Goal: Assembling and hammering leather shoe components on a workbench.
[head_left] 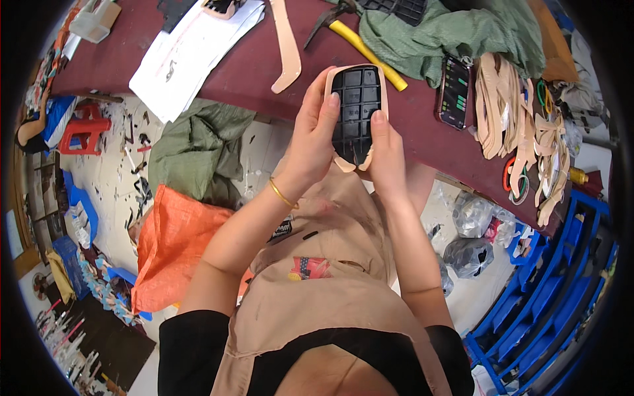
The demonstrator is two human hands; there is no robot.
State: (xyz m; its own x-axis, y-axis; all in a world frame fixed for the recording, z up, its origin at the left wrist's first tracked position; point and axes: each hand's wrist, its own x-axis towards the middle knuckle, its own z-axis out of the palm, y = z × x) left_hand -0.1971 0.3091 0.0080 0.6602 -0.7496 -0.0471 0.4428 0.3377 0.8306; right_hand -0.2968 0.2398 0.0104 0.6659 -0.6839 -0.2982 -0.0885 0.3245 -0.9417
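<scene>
A black, gridded, rounded sole-like piece (357, 105) is held upright between my two hands over the table's near edge. A beige strip (385, 89) runs round its rim, and the two ends come near each other at the bottom. My left hand (313, 135) grips the left side, thumb on the black face. On the right side my right hand (388, 155) closes round the edge, its thumb pressing near the rim. Most of my fingers are hidden behind the piece. Beyond it lie a loose beige strip (286, 49) and a hammer with a yellow handle (370, 54).
Papers (191, 56) cover part of the dark red table (254, 79). At right are a green woven sack (456, 36), a phone (454, 92) and bundled beige strips (500, 112). An orange sack (175, 244), a red stool (84, 129) and a blue rack (535, 297) stand below; another person (33, 132) is far left.
</scene>
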